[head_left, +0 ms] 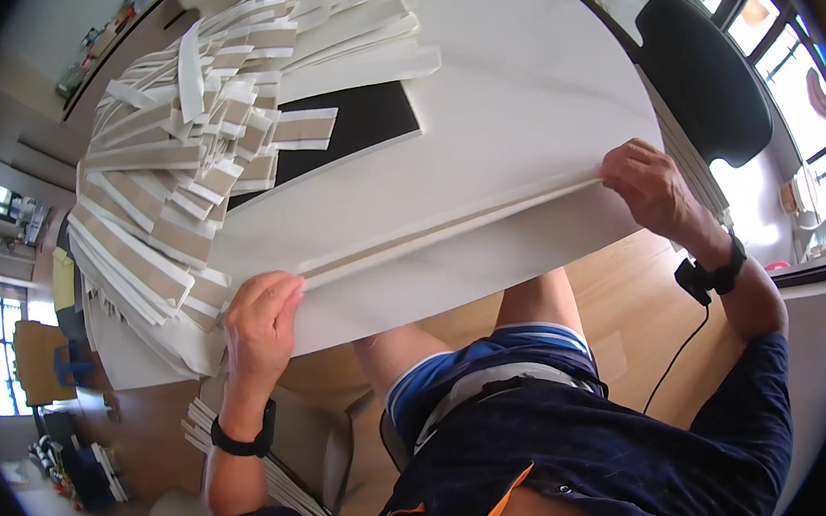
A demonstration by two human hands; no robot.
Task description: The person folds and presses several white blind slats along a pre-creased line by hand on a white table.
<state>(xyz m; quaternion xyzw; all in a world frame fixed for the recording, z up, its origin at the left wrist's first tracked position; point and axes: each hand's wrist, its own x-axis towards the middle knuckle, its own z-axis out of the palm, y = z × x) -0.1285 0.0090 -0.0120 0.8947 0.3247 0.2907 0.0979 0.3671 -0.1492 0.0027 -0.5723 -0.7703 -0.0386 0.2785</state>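
A long, narrow white-and-beige strip [450, 228] stretches across the near part of the white table [525, 81]. My left hand [263, 322] pinches its left end, fingers closed, beside the strip pile. At the right end, my right hand [650, 186] grips the strip with bent fingers near the table's right edge. Between the hands the strip runs nearly straight, rising toward the right. To the left lies a big heap of similar flat strips [172, 196], white with beige bands, fanned and overlapping. More white strips [360, 41] lie behind it.
A black flat sheet [362, 123] lies partly under the heap. At the right stands a black chair [706, 75]. Below the table's left side are a chair [316, 438] and a bundle of long white strips [281, 486]. A cable [673, 363] hangs from my right wristband.
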